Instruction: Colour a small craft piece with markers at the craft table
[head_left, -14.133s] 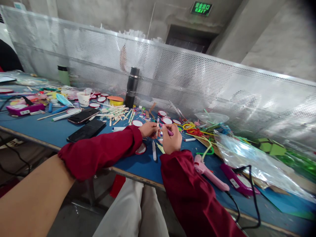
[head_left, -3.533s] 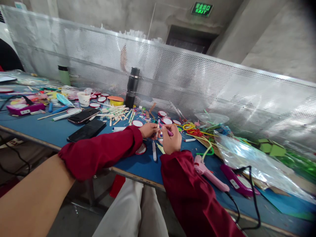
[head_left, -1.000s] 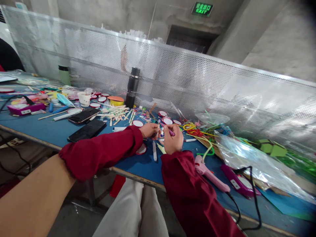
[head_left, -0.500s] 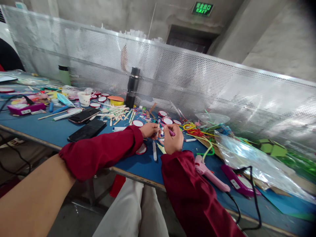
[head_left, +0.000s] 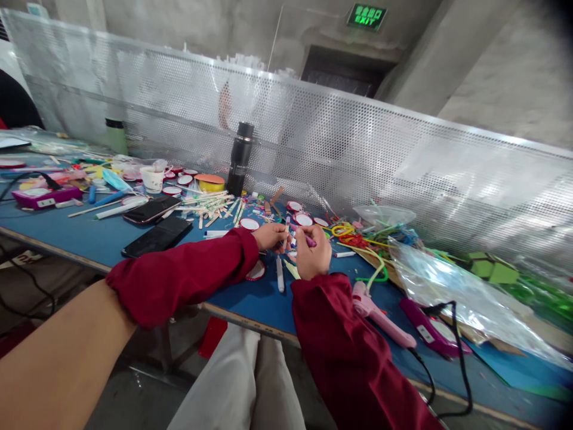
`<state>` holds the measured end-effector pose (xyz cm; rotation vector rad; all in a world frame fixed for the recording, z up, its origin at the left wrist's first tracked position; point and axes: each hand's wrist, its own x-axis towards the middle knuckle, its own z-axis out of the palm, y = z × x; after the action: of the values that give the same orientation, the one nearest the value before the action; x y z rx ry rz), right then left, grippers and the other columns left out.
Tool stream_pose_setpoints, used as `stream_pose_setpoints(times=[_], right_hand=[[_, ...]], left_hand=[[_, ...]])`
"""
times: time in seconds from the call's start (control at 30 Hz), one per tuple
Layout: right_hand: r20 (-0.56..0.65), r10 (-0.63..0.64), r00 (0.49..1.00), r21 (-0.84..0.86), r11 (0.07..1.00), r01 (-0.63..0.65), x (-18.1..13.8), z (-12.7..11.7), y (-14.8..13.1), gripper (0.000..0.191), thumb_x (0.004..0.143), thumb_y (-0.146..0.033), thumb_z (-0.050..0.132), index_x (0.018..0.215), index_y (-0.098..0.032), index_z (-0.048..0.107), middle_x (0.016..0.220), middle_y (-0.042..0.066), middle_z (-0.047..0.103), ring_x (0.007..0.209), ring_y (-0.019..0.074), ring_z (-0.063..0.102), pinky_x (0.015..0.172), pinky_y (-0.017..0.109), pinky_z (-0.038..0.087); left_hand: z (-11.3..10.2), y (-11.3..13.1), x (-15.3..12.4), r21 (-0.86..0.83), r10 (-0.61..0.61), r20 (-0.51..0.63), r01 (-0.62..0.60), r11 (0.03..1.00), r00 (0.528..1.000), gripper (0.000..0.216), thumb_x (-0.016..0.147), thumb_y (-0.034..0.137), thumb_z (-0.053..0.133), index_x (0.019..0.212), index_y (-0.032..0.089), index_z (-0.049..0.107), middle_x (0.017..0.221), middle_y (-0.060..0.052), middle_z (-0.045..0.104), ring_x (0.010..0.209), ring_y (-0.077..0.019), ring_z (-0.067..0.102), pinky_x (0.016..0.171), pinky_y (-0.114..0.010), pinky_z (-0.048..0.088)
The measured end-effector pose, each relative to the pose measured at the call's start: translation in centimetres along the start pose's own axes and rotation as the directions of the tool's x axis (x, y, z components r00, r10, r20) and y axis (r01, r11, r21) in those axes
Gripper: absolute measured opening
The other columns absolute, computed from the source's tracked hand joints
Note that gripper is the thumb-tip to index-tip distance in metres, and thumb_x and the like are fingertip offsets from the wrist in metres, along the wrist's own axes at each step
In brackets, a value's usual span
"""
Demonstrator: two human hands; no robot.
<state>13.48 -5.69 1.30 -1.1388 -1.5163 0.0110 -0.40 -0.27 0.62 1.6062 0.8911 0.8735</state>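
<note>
Both my arms wear dark red sleeves and meet at the middle of the blue table (head_left: 94, 236). My right hand (head_left: 312, 258) is closed round a pink marker (head_left: 307, 240), whose tip points left. My left hand (head_left: 270, 235) is closed in a pinch on a thin pale stick (head_left: 286, 229) that stands just in front of the marker tip. A white marker (head_left: 279, 273) lies on the table below my hands, beside a round red-rimmed disc (head_left: 256, 272).
Two dark phones (head_left: 156, 237) lie at the left. A black flask (head_left: 239, 159) stands before the perforated metal screen (head_left: 358, 155). Wooden sticks (head_left: 210, 206), red-rimmed discs, coloured straws, a pink glue gun (head_left: 380, 315), cables and a clear plastic bag (head_left: 452, 286) crowd the table.
Almost nothing has changed: my right hand with the pink marker shifts slightly beside the stick in my left hand. Both arms stay in place.
</note>
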Motion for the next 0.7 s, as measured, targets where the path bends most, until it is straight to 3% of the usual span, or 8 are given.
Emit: stream_pose_setpoints(times=[0.27,0.5,0.7], right_hand=[[0.013,0.012,1.0,-0.001,1.0,-0.012,0.0,-0.09,-0.26,0.02,0.087,-0.039,0.056,0.083,-0.021,0.063,0.077,0.001,0.065,0.07,0.0154,0.057,0.066,0.027,0.039],[0.01,0.019,1.0,0.013,1.0,-0.019,0.0,-0.05,-0.24,0.021,0.087,-0.04,0.055,0.084,-0.021,0.064,0.078,0.001,0.066,0.07,0.0154,0.057,0.065,0.027,0.04],[0.033,0.013,0.999,0.039,0.999,-0.014,-0.04,0.09,-0.21,0.02,0.088,-0.039,0.056,0.085,-0.021,0.064,0.076,0.0,0.066,0.068,0.0149,0.058,0.065,0.026,0.041]], left_hand=[[0.08,0.2,-0.08,-0.01,-0.011,-0.003,0.01,1.0,1.0,0.018,0.094,0.023,0.043,0.082,0.015,0.054,0.07,-0.001,0.065,0.051,-0.009,0.059,0.054,-0.021,0.049],[0.06,0.27,-0.14,-0.009,-0.006,0.012,0.006,1.0,1.0,0.02,0.09,0.032,0.054,0.079,0.015,0.055,0.065,0.001,0.063,0.05,-0.008,0.058,0.052,-0.018,0.046],[0.22,0.29,-0.2,0.004,-0.017,-0.008,0.017,1.0,1.0,0.019,0.093,0.025,0.046,0.079,0.015,0.054,0.067,0.0,0.065,0.051,-0.0092,0.059,0.054,-0.021,0.048]])
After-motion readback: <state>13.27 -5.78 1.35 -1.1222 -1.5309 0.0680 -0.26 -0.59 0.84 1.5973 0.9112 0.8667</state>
